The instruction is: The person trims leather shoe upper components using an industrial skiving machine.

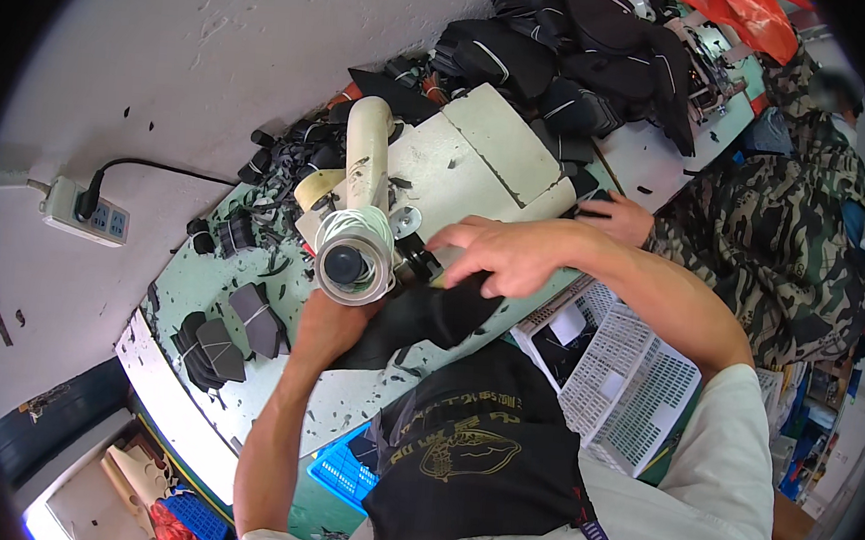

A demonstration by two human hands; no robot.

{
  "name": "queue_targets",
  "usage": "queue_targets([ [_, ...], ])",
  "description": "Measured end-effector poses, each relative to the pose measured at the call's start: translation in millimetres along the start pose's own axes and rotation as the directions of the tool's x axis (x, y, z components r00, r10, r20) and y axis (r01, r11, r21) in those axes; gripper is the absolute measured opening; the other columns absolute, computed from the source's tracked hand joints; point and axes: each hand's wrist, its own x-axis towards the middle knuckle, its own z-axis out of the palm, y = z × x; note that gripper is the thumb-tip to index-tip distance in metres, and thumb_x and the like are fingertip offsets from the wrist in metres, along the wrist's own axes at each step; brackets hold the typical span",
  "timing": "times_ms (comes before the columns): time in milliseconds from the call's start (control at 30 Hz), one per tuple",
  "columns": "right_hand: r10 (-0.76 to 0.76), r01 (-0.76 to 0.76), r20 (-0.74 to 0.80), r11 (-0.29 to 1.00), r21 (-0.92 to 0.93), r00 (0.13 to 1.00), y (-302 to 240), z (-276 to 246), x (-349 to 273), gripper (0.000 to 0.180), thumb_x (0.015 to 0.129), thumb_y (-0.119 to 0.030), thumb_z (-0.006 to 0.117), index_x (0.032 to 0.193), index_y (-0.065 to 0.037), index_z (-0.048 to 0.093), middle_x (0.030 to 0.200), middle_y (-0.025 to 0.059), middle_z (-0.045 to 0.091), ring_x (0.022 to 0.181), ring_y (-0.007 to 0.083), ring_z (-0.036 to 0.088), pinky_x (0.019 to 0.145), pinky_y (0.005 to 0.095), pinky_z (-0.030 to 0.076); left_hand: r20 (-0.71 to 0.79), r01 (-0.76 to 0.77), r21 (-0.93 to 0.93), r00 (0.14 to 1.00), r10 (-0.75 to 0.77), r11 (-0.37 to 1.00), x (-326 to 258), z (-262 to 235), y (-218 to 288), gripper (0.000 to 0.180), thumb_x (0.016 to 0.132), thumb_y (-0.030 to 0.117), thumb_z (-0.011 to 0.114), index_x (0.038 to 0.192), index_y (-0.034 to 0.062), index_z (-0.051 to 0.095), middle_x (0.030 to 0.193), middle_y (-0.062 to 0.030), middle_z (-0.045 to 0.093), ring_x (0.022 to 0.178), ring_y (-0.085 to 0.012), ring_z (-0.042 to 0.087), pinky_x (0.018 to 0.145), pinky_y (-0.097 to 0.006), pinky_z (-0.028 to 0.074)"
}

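Observation:
A cream-coloured bench machine [490, 159], with a curved pipe arm and a round front head, stands on the worktable. Long, soft black pieces [414, 324] lie along the table in front of it, close to my body. My left hand [336, 326] reaches in below the round head at the left end of the black material; its fingers are hidden there. From the right comes my right hand [499, 258], open, its fingers apart and stretched toward the machine's working part, just above the black material. I cannot tell whether its fingertips touch it.
Small tied black stacks [216, 350] and scattered scraps lie at left; larger black bundles [588, 60] pile up behind. A wall socket strip [87, 214] is at left. White plastic baskets [616, 373] stand at right. A co-worker's hand [619, 219] rests on the table beyond my right arm.

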Motion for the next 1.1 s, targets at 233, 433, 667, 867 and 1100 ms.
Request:
queue_targets([
  [233,0.343,-0.338,0.038,0.935,-0.107,0.938,-17.3,-5.6,19.2,0.040,0.074,-0.002,0.060,0.114,-0.001,0.058,0.112,0.0143,0.057,0.112,0.0324,0.050,0.097,0.0428,0.039,0.275,-0.025,-0.510,0.943,0.190,0.860,-21.1,-7.5,-14.3,0.035,0.086,0.007,0.055,0.121,0.0038,0.059,0.117,-0.0155,0.062,0.106,-0.0166,0.057,0.091,-0.033,0.043],
  [433,0.175,-0.174,0.040,0.984,-0.034,0.984,-4.3,-16.5,-2.1,0.042,0.070,-0.001,0.059,0.112,-0.002,0.058,0.113,0.0146,0.057,0.111,0.0325,0.051,0.097,0.0441,0.038,0.112,0.094,-0.114,0.990,-0.081,0.989,-16.3,3.3,-15.6,0.029,0.082,0.016,0.066,0.108,0.0024,0.065,0.092,-0.0096,0.067,0.081,-0.0155,0.060,0.076,-0.031,0.046],
  [667,0.059,-0.059,0.006,0.998,-0.002,0.998,4.1,-0.4,24.2,0.051,0.063,0.000,0.054,0.114,-0.003,0.060,0.136,0.0207,0.042,0.127,0.0376,0.036,0.103,0.0414,0.036,0.073,-0.043,-0.126,0.996,0.052,0.991,2.1,10.3,-21.1,0.037,0.083,0.017,0.064,0.117,0.0053,0.060,0.111,-0.0131,0.064,0.104,-0.0259,0.060,0.090,-0.036,0.045],
  [867,0.323,-0.322,0.036,0.946,-0.037,0.946,-17.0,-15.6,11.5,0.053,0.066,-0.002,0.052,0.119,-0.003,0.057,0.108,0.0167,0.062,0.108,0.0328,0.057,0.096,0.0432,0.040,0.280,0.170,-0.449,0.959,-0.043,0.877,-26.6,-9.9,-9.0,0.030,0.085,0.009,0.062,0.114,0.0013,0.065,0.098,-0.0061,0.067,0.088,-0.0137,0.059,0.082,-0.027,0.045],
  [1100,0.137,-0.142,0.085,0.988,0.066,0.987,6.0,-9.9,-1.8,0.055,0.067,0.002,0.059,0.122,0.003,0.054,0.116,0.0177,0.055,0.114,0.0350,0.050,0.096,0.0383,0.041,-0.012,0.103,-0.210,0.994,-0.108,0.972,-17.3,12.0,-18.1,0.025,0.082,0.024,0.070,0.092,0.0008,0.071,0.073,-0.0081,0.066,0.066,-0.0120,0.058,0.064,-0.028,0.046],
])
